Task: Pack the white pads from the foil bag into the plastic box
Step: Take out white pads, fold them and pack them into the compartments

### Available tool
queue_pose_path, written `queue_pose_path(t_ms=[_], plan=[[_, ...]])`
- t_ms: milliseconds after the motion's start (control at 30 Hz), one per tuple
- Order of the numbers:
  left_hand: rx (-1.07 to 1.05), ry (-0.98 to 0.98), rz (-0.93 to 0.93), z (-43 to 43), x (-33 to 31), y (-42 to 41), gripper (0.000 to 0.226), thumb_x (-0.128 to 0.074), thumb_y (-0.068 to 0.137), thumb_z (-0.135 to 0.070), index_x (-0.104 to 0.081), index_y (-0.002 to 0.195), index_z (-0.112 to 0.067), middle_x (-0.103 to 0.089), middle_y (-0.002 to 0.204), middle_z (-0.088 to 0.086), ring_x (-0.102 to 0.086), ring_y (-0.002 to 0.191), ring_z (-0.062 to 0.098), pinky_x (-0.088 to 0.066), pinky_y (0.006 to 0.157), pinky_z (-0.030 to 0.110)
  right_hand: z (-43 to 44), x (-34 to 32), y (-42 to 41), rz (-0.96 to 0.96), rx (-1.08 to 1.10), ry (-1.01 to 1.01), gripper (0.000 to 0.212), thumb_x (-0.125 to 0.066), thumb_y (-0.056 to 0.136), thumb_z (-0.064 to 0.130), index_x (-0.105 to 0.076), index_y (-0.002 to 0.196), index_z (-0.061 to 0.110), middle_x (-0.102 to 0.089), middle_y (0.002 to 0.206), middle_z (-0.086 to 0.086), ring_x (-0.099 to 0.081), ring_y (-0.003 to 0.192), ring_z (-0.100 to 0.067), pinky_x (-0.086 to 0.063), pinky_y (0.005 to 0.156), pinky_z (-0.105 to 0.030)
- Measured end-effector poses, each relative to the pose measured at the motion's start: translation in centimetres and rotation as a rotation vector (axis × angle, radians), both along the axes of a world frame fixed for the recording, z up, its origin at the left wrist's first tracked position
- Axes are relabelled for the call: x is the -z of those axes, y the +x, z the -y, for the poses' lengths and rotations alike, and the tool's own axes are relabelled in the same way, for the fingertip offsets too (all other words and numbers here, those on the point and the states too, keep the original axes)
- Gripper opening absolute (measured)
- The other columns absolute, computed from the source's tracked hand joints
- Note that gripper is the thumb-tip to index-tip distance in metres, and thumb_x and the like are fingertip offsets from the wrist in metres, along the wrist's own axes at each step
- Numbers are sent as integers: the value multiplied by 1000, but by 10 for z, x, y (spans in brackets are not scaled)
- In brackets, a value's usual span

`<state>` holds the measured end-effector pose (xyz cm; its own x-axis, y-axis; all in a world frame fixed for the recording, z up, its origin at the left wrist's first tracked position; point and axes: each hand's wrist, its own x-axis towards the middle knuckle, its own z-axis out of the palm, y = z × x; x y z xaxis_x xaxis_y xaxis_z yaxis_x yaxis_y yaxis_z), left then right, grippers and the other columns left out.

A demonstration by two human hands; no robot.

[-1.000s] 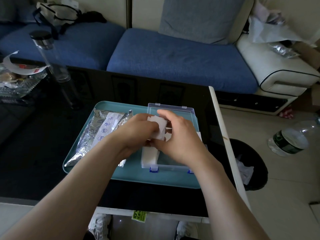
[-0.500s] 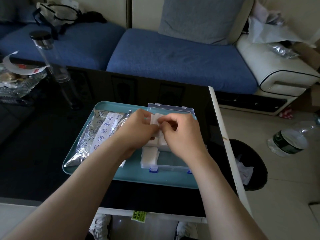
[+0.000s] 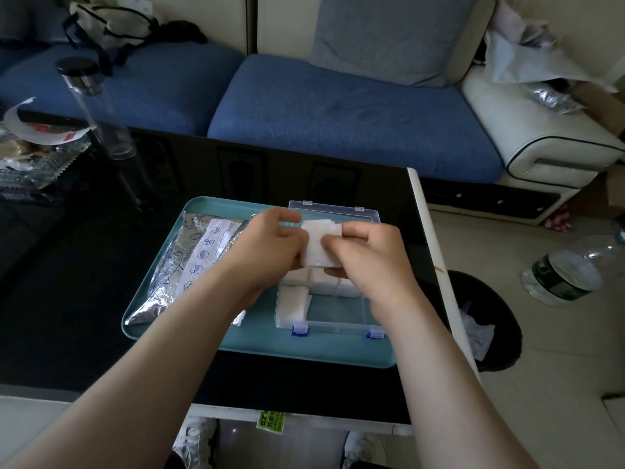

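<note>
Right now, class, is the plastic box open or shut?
Open. The plastic box has its clear lid tipped back behind it, and white pads lie uncovered inside.

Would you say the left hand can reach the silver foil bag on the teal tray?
Likely yes, once freed: the left hand grips the white pads, and the silver foil bag lies beside it, unobstructed.

Just one cam here: head-worn, wide-angle, pointing forward and down from the near edge of the bench. It's close in. Forearms enter from the bottom corners, and the left hand and right hand meet at frame center over the tray. Sofa fills the top, with floor down the right side. Straight lines bend toward the edges.
</note>
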<state>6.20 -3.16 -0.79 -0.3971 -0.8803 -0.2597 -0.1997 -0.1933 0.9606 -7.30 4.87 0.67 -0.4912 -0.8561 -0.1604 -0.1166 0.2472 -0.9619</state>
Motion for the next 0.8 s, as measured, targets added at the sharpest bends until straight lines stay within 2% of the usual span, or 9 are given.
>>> queue_pose_path(t_ms=[100,200,333,400,533,600,667,733,800], plan=[[112,-162,118,-1,2,2,30,-49,103,0,-71,120,-10,-78,99,15,-77,95,30,-65,86,47,1,7,1,-166,-18,-5,23,-72,96,12,-75,88,33,-80,83,8,-77,80,-9,-67,79,-38],[196,-395,337,-2,3,2,33,-49,102,-5,-73,120,-17,-77,98,3,-74,93,21,-63,86,43,1,11,-1,-292,-25,25,11,-76,93,16,-78,93,27,-79,85,9,-75,78,-3,-64,76,-28],[151,-505,446,1,9,6,34,-50,101,-2,-69,127,-13,-74,106,5,-73,92,21,-62,85,43,2,16,-7,-229,-2,195,7,-76,88,15,-75,92,20,-76,82,4,-71,75,-11,-55,65,-24],[99,-594,509,3,12,8,34,-51,97,0,-71,122,-13,-74,106,6,-73,88,26,-62,81,44,2,21,-7,-142,-10,304,8,-76,85,10,-74,91,15,-73,81,-4,-66,62,-18,-55,62,-28],[118,-633,678,0,12,12,27,-51,86,-1,-71,99,-15,-69,80,9,-68,66,28,-61,67,42,1,27,-1,-58,-67,467,14,-81,84,6,-72,94,9,-70,76,-10,-59,45,-17,-53,49,-23],[209,-555,752,-4,9,13,26,-51,82,3,-67,95,-14,-67,83,16,-68,54,32,-60,51,40,3,34,5,-116,-70,492,12,-80,84,8,-73,93,11,-74,84,-12,-65,53,-19,-52,49,-22],[301,-489,830,-8,7,13,31,-52,80,10,-64,97,-13,-65,90,20,-67,46,31,-52,35,33,6,43,9,-181,-55,482,9,-79,82,13,-74,89,15,-76,91,-11,-73,69,-24,-57,58,-26],[352,-480,872,-9,7,14,29,-54,81,12,-63,100,-9,-66,88,18,-68,46,29,-57,40,38,7,48,14,-244,-54,475,7,-79,82,15,-73,85,17,-76,90,-8,-76,82,-27,-56,63,-27],[392,-522,914,-8,10,15,26,-58,82,7,-65,103,-8,-65,88,15,-70,56,29,-63,54,44,6,51,20,-327,-52,438,4,-78,83,14,-75,81,11,-76,85,-10,-75,83,-26,-59,64,-33]])
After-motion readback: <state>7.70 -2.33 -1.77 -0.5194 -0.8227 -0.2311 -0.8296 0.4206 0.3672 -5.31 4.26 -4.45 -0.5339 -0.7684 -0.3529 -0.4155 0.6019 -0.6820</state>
